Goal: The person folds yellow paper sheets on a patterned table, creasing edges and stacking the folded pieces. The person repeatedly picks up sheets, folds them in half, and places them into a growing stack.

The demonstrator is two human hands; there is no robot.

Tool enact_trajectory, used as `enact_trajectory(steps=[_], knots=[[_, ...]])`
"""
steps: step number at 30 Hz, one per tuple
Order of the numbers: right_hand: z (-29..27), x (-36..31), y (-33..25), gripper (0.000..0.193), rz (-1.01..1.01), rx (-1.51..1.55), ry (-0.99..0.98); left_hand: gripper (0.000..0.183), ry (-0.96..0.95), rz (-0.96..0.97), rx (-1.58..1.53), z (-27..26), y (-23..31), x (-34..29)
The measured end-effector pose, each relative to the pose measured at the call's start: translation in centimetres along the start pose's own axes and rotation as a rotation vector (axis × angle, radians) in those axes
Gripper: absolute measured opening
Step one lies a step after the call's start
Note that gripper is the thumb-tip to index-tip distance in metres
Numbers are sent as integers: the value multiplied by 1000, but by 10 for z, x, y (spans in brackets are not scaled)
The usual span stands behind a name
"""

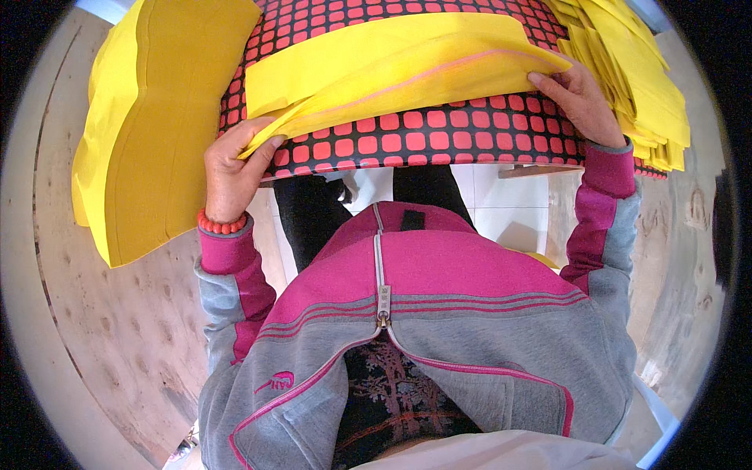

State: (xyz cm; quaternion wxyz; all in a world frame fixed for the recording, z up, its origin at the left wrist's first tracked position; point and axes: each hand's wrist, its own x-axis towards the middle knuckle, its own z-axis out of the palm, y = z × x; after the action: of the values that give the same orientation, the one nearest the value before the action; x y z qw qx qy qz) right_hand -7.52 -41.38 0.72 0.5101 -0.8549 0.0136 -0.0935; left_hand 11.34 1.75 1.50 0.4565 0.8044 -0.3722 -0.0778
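Note:
A long yellow fabric strip (392,66) lies across the red-and-black checked tabletop (423,141), its near edge lifted and folded over, with a pinkish line along it. At its left end my left hand (239,160) pinches a gathered corner between thumb and fingers, just over the table's near edge. The strip's right end is gripped by my right hand (578,98), thumb on top and fingers partly hidden behind the cloth. Between the two hands the near edge looks drawn fairly straight.
Yellow fabric panels (172,117) hang over the table's left side, reaching past its edge. Beside my right hand, a stack of yellow fabric pieces (638,86) lies fanned out. Pale wooden boards (133,337) flank me, and white floor tiles (509,204) show below the table.

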Motion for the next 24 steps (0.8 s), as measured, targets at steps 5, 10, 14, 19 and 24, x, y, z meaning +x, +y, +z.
enact_trajectory(steps=[5,10,14,19,24], knots=[[9,-6,2,32,28,-65,121,17,191,233,205,4,-8,5],[24,-10,4,28,-12,-156,250,24,194,362,296,0,-15,16],[25,-11,1,28,-101,-122,327,30,-19,-136,-222,-3,-21,16],[17,-3,3,30,21,-184,283,34,105,-114,-317,2,-26,22],[16,13,10,33,-7,-86,264,29,265,-50,-237,20,-25,27]])
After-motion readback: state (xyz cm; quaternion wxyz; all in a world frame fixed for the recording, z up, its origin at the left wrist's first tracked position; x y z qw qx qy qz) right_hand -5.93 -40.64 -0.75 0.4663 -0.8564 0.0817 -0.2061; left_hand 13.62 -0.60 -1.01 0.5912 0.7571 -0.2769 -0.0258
